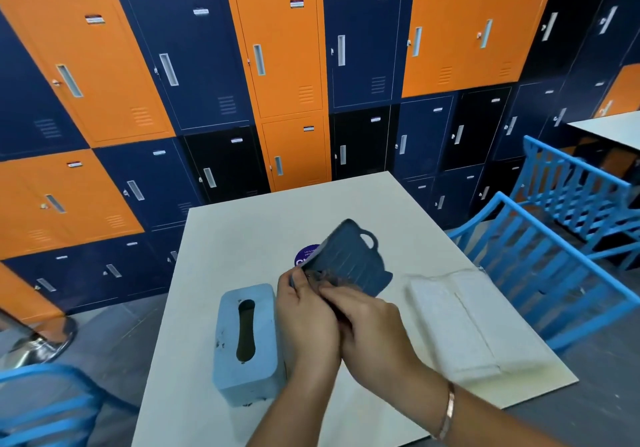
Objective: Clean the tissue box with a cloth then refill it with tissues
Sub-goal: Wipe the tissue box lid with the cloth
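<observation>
A light blue tissue box (247,342) with a dark slot in its top stands on the white table (242,232), left of my hands. Both hands hold a dark blue ribbed cloth (349,256) with a hanging loop, raised above the table centre. My left hand (304,322) grips its lower left edge, and my right hand (367,325) pinches the edge beside it. A white pack of tissues (453,322) in clear wrap lies flat on the table to the right.
A round purple sticker (306,254) shows on the table behind the cloth. Blue slatted chairs (540,266) stand to the right, another chair (45,408) at the lower left. Orange and navy lockers (277,66) fill the wall behind. A chrome base (38,342) sits on the floor at left.
</observation>
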